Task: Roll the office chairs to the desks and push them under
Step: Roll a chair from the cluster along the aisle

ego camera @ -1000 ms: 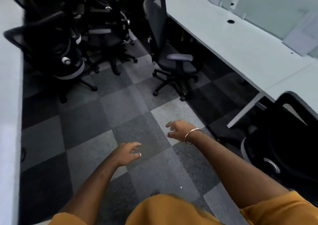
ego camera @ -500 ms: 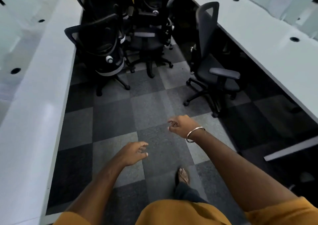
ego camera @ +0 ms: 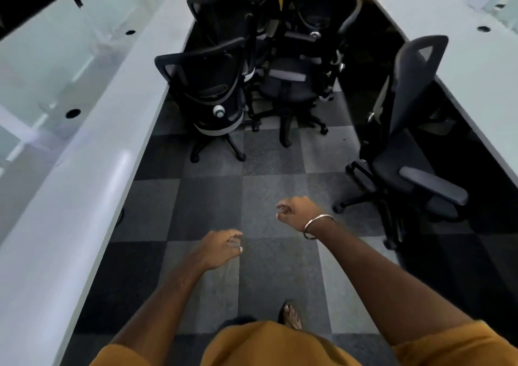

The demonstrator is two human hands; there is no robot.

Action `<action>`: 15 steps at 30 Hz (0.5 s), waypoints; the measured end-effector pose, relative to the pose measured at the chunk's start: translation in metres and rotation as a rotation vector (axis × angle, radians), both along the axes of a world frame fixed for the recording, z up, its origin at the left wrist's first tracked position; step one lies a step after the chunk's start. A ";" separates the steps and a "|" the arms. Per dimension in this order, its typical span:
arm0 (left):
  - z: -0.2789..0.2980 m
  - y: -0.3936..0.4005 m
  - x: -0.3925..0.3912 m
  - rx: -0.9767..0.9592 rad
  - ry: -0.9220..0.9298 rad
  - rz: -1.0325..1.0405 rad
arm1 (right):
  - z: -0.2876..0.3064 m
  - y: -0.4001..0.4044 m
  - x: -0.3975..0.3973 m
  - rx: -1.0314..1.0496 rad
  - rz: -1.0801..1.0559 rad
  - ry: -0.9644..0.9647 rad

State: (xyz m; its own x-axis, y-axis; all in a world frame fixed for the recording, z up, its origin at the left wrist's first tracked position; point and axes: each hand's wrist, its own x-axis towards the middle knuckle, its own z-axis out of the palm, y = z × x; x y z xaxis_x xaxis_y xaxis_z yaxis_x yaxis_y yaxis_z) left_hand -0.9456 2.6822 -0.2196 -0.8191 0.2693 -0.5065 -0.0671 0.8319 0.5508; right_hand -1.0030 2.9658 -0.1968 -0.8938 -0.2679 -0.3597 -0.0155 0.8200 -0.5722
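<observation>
Both hands hang over the chequered floor [ego camera: 269, 206] with loosely curled fingers, holding nothing: the left hand [ego camera: 217, 249] is nearer the left counter [ego camera: 92, 152], the right hand [ego camera: 298, 211], with a bangle [ego camera: 316, 225] at its wrist, is just ahead of it. One chair [ego camera: 403, 147] stands half under the right counter's [ego camera: 459, 40] edge. Other chairs [ego camera: 252, 71] crowd the aisle's far end, one touching the left counter's edge.
</observation>
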 end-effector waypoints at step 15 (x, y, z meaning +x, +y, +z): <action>-0.045 -0.074 -0.211 0.064 -0.051 0.194 | -0.028 -0.062 -0.246 0.091 0.111 -0.056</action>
